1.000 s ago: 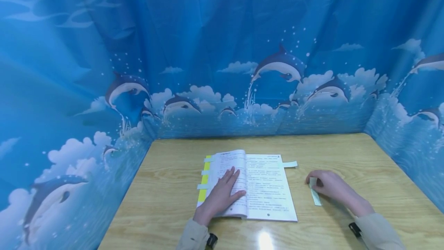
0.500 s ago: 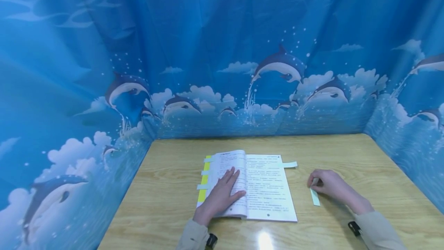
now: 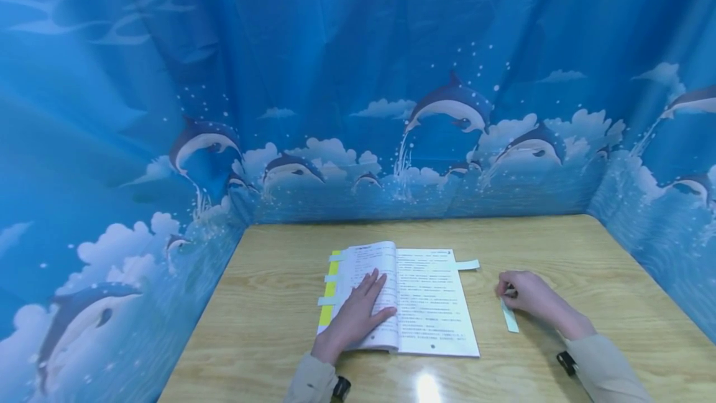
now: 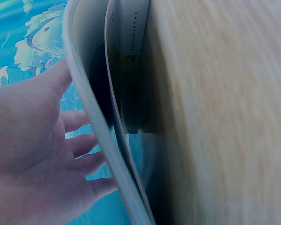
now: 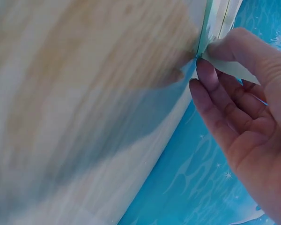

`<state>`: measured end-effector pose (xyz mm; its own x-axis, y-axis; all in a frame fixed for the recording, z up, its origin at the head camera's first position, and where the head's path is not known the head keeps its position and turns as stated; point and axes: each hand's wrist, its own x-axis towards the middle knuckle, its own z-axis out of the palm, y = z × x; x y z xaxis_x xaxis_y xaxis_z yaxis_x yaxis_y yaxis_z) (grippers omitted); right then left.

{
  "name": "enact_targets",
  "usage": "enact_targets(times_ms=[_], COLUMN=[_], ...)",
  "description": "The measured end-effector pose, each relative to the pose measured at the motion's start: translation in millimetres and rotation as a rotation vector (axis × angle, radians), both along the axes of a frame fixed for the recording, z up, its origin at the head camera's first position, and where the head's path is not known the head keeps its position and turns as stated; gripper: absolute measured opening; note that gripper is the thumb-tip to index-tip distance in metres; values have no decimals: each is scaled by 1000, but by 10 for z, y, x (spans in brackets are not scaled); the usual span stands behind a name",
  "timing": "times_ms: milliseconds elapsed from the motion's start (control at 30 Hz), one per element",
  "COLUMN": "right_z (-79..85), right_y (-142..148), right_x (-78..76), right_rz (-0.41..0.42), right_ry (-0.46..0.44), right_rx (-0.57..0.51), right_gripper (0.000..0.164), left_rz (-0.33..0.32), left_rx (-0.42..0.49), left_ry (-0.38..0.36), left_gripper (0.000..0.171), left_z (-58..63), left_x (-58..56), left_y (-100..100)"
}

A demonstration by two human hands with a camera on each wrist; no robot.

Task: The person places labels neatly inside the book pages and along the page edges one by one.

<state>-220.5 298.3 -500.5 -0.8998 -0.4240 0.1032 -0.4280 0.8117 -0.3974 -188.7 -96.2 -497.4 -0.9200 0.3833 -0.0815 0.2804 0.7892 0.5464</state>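
Note:
An open book (image 3: 431, 303) with printed pages lies on the table. My left hand (image 3: 358, 316) rests flat on its left page with straight fingers; in the left wrist view this hand (image 4: 33, 145) lies against the curved page stack (image 4: 100, 126). To the right of the book, my right hand (image 3: 534, 299) is at a narrow pale green sticky note pad (image 3: 509, 319). In the right wrist view its thumb and forefinger pinch a pale green sticky note (image 5: 236, 70) that bends away from the pad (image 5: 207, 28). Whether the sheet is fully apart from the pad is hidden by the fingers.
A pale sticky tab (image 3: 468, 265) sticks out from the right page's upper edge. Several more tabs, one of them low (image 3: 327, 301), project over a yellow strip (image 3: 326, 314) at the book's left side. A blue dolphin curtain (image 3: 358, 111) surrounds the wooden table (image 3: 268, 303).
My right hand has shifted slightly, and the raised end of the sticky note shows less between its fingers than a second ago. The left hand and book have stayed put.

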Motion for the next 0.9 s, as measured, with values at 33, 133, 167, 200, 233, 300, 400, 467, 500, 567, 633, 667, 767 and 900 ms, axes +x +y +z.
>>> enact_targets(times_ms=[33,133,167,200,233,300,400,467,500,567,633,667,767,900], right_z=[2,12,17,25,33,46,54,52,48,41,33,29,27,26], right_y=[7,35,47,63,76,105,143,152,155,153,151,153,165,177], right_x=[2,19,27,36,48,69,93,97,96,92,83,78,61,48], right_rz=[13,41,49,59,63,63,63,56,49,29,8,0,3,36], right_ry=[9,31,36,41,37,11,-35,-63,-61,-53,-43,-37,-29,-21], right_rx=[-3,-13,-16,-18,-18,-29,-52,-67,-63,-47,-25,-15,-2,-17], right_gripper=[24,22,21,19,17,17,22,23,22,19,17,16,15,13], left_rz=[0,-1,-1,-1,-1,-3,-4,-3,-3,-1,-1,-2,-5,-6], left_rx=[1,3,5,7,9,8,6,4,4,3,2,4,8,13], left_ry=[-1,0,1,4,6,9,10,9,8,8,9,10,13,10], left_gripper=[78,77,77,77,77,77,78,78,78,78,78,78,77,77], left_z=[0,4,7,8,9,12,11,7,7,0,-7,-9,-8,12], left_x=[1,5,7,9,10,13,14,11,10,7,4,3,3,6], left_y=[1,3,2,2,1,-1,-3,-5,-5,-4,-2,0,0,-1])
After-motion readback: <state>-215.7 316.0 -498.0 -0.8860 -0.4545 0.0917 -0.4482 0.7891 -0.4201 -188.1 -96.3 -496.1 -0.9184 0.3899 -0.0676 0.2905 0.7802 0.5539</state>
